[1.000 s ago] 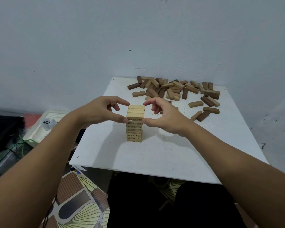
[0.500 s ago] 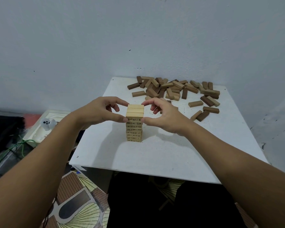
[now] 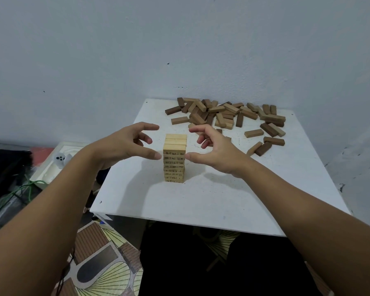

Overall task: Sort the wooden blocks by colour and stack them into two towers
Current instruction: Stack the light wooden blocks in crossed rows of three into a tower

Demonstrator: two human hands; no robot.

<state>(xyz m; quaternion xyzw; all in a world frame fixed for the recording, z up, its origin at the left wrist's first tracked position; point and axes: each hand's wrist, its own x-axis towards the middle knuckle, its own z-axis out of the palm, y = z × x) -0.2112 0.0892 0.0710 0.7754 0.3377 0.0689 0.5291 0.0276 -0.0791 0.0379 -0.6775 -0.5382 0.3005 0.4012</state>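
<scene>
Fingers of my left hand and right hand spread loose, flanking the pale tower, holding nothing; thumbs just beside it.

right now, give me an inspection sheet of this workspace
surface: white table, scuffed, set against a pale wall.
job's things: light-wood tower, upright, numbers on the block ends; loose block pile, light and dark mixed, at the far edge.
clutter: nothing seen on the table.
hands: left hand and right hand flank the tower top, fingers spread, thumbs near it, gripping nothing.
cables: green cable on the floor, left.
surroundings: white tray, patterned mat.
</scene>
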